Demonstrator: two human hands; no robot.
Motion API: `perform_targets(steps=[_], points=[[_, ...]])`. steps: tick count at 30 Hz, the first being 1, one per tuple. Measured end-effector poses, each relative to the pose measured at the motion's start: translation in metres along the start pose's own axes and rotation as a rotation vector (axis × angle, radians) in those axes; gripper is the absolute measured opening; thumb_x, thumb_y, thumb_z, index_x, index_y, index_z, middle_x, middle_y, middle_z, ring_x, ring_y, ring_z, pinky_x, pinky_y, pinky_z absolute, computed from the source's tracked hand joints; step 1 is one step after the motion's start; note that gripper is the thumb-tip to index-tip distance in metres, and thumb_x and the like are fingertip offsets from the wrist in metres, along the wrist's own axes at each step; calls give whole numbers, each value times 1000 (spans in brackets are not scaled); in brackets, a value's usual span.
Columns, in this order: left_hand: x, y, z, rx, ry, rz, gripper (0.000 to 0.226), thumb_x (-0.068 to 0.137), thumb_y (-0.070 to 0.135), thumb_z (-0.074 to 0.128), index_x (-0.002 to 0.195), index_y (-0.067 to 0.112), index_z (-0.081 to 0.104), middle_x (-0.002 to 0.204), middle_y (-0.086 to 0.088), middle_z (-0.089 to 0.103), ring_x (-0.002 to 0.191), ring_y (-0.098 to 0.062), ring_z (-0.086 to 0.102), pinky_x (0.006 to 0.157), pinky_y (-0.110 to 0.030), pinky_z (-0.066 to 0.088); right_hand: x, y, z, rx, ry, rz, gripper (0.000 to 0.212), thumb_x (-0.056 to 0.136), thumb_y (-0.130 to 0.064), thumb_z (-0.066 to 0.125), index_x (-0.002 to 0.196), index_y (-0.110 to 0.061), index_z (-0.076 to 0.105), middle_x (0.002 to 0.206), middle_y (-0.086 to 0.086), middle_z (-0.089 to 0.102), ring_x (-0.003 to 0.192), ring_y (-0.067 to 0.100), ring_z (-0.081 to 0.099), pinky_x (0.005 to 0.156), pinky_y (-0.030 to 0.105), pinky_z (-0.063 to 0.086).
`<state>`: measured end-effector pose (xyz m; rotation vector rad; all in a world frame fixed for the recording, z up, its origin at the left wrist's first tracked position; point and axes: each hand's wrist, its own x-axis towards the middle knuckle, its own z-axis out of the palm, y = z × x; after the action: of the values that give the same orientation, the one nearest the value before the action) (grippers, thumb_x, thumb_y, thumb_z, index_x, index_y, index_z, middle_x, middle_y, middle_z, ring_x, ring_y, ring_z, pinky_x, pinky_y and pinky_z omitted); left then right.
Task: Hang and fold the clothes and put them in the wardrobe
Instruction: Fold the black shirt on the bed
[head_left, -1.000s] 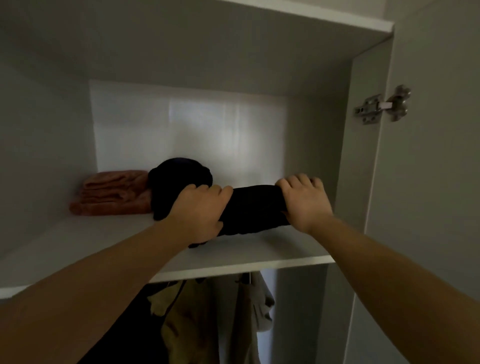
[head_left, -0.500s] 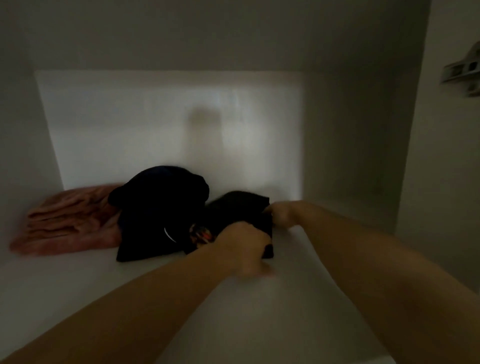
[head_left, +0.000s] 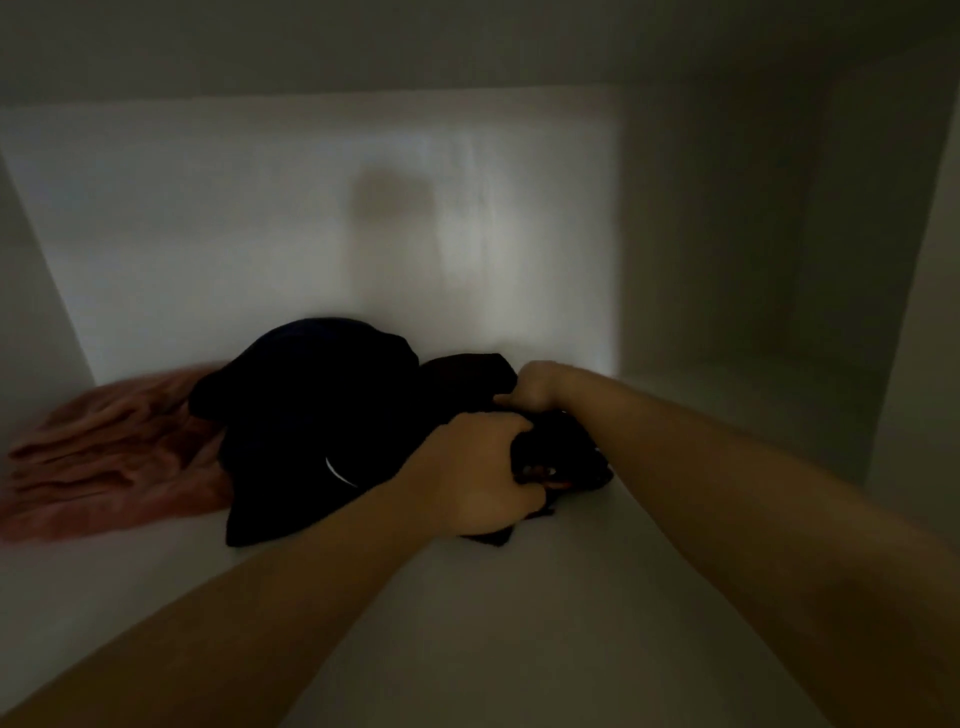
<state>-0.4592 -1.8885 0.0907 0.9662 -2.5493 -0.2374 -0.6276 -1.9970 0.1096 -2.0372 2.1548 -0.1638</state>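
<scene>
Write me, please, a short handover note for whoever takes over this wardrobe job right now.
Left hand: grips the black folded garment at its near side.
Right hand: on the garment's far side; its fingers are hidden, so the grip is unclear.
Things: the garment lies on the wardrobe shelf, against a dark bundle. A folded pink cloth lies left of that.
Done: the garment is folded and on the shelf.
Left: let go and draw both hands out. Any further clothes are out of view.
</scene>
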Motion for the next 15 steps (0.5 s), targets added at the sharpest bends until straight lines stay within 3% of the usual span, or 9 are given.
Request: perform_targets(steps=[2, 4, 5, 7, 10, 12, 15], points=[[-1, -15, -9, 0, -72, 82, 58, 80, 25, 77, 135, 19, 58, 133, -1, 61, 124, -13, 54, 109, -35, 41, 7, -2, 3, -44, 82, 20, 64, 100, -59, 47, 142, -10, 51, 141, 14, 53, 124, 32, 53, 106, 40, 44], [-7, -33, -8, 303, -172, 59, 97, 83, 33, 74, 160, 32, 14, 164, 2, 21, 153, -22, 13, 125, -40, 16, 12, -2, 7, -1, 72, 3, 58, 103, -53, 43, 139, -8, 55, 138, 15, 56, 122, 30, 56, 104, 39, 45], [-10, -40, -5, 430, -171, 32, 105, 84, 34, 70, 158, 39, -4, 167, 5, 6, 154, -24, 2, 124, -45, 16, 13, -3, 7, 15, 47, -5, 58, 105, -50, 40, 140, -5, 54, 140, 16, 56, 124, 30, 55, 104, 37, 44], [-15, -46, 4, 498, -109, -6, 108, 89, 29, 67, 153, 47, -19, 168, 7, -2, 154, -27, 3, 120, -47, 29, 12, -4, 6, 31, -19, 18, 63, 108, -49, 31, 147, -2, 45, 150, 19, 47, 135, 31, 47, 110, 36, 37], [-13, -41, 16, 458, -8, -31, 107, 93, 20, 65, 154, 42, -19, 167, 3, -1, 153, -30, 9, 116, -45, 37, 8, -5, 3, 61, -118, 42, 66, 110, -47, 17, 155, -1, 29, 163, 18, 26, 149, 30, 28, 118, 37, 22], [-9, -39, 23, 500, 56, -71, 106, 92, 19, 66, 156, 36, -18, 165, -2, 2, 150, -34, 16, 108, -45, 45, 6, -5, -1, 138, -125, 32, 64, 110, -46, 17, 155, -1, 28, 164, 17, 23, 150, 29, 25, 119, 37, 21], [-1, -32, 30, 704, 128, -153, 101, 91, 28, 66, 157, 23, -10, 161, -13, 10, 127, -39, 46, 71, -40, 55, 4, -6, -9, 315, -124, 24, 65, 109, -47, 26, 156, -2, 27, 164, 16, 23, 148, 30, 28, 117, 37, 27]])
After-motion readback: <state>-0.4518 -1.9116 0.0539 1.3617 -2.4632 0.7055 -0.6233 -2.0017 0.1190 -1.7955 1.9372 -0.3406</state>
